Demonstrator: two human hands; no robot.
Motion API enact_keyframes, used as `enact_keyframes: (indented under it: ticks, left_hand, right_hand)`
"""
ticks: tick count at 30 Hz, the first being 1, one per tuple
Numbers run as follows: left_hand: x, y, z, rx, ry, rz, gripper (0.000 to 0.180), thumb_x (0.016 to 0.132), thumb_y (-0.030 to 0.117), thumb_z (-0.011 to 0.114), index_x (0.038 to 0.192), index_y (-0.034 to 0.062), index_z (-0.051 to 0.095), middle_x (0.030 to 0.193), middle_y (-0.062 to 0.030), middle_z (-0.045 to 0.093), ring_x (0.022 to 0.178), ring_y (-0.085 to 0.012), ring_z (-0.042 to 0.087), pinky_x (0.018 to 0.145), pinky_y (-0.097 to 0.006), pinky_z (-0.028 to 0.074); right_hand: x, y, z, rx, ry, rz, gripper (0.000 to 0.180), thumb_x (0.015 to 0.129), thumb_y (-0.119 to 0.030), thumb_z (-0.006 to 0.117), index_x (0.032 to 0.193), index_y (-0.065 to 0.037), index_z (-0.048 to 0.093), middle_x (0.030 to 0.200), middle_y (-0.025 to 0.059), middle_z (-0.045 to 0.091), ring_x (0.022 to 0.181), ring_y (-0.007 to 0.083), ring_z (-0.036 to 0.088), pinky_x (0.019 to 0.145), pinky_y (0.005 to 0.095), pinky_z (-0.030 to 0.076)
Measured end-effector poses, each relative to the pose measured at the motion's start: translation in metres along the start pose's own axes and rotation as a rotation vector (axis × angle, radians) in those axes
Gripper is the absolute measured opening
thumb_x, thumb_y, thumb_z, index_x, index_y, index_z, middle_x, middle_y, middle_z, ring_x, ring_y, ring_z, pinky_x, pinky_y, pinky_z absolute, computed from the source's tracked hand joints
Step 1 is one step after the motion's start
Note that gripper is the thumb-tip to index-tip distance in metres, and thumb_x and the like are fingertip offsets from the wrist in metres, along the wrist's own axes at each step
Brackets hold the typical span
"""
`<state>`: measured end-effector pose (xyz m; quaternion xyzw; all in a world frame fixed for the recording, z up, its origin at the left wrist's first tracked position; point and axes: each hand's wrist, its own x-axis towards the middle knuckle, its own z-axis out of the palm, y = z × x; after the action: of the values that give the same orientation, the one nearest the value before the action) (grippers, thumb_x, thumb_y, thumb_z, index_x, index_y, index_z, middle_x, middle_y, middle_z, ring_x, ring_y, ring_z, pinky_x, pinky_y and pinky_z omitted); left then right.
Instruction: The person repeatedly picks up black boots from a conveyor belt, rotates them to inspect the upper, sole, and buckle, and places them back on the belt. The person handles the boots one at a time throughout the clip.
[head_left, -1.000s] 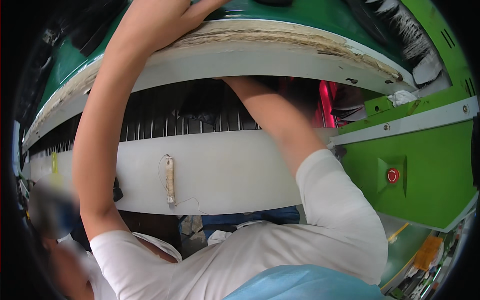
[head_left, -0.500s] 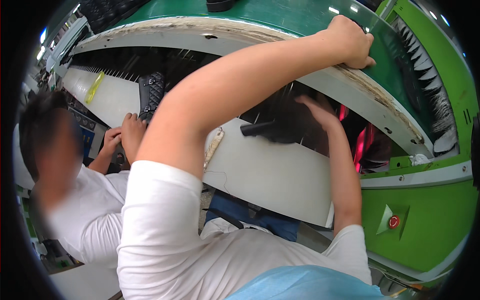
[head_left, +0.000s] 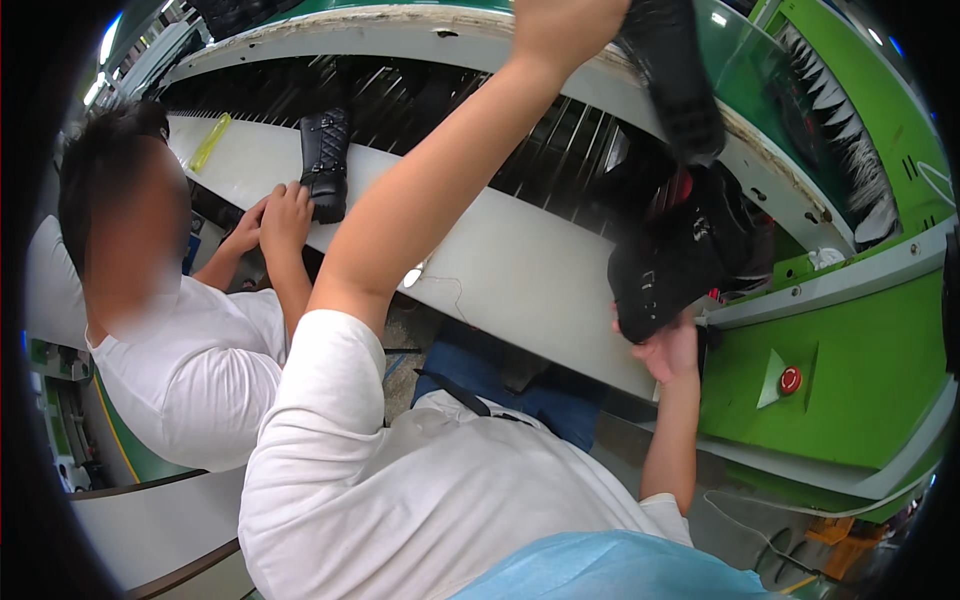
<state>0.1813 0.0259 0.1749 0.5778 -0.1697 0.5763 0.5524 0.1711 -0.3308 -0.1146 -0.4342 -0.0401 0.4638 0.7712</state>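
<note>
My left arm reaches up across the view, and my left hand [head_left: 570, 30], cut by the top edge, grips a black boot [head_left: 680, 90] that hangs sole-end down over the worn edge of the green belt [head_left: 765, 85]. Its fingertips are out of sight. Lower right, my right hand [head_left: 672, 345] holds a second black boot [head_left: 665, 265] from below, fingers and thumb at its near end. Small metal fittings show on that boot's side. More black material lies directly behind it, and I cannot tell whether it is another boot.
A white ledge [head_left: 520, 250] runs before a row of metal rods [head_left: 565, 150]. At left a person in a white shirt [head_left: 200, 370] has both hands beside a quilted black boot [head_left: 325, 160]. A yellow-green strip [head_left: 210, 142] lies beyond. A green machine housing [head_left: 850, 370] carries a red button [head_left: 790, 380].
My left hand has moved left and up, and a boot now hangs from it. My right hand has come back nearer to me with a boot in it.
</note>
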Motion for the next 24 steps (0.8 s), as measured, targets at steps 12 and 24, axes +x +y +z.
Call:
enact_keyframes:
  ticks: [12,24]
  left_hand:
    - [-0.321,0.064,-0.072,0.54,-0.326,-0.476,0.012,0.101,0.003,0.079,0.112,-0.0012,0.083,0.097,-0.0188,0.083,0.088,-0.024,0.084,0.08,-0.033,0.062]
    - [-0.286,0.045,-0.074,0.241,-0.139,-0.786,0.032,0.11,0.029,0.08,0.101,-0.0025,0.08,0.083,0.0039,0.072,0.075,-0.0025,0.058,0.065,-0.023,0.046]
  right_hand:
    - [-0.053,0.056,0.031,-0.95,0.67,-0.275,0.058,0.112,-0.051,0.071,0.138,0.0,0.064,0.133,0.0189,0.072,0.103,0.0377,0.078,0.087,0.0523,0.065]
    - [-0.048,0.068,0.045,-1.325,0.763,-0.526,0.052,0.098,-0.042,0.088,0.126,0.001,0.078,0.123,0.0216,0.074,0.109,0.0374,0.072,0.098,0.0466,0.055]
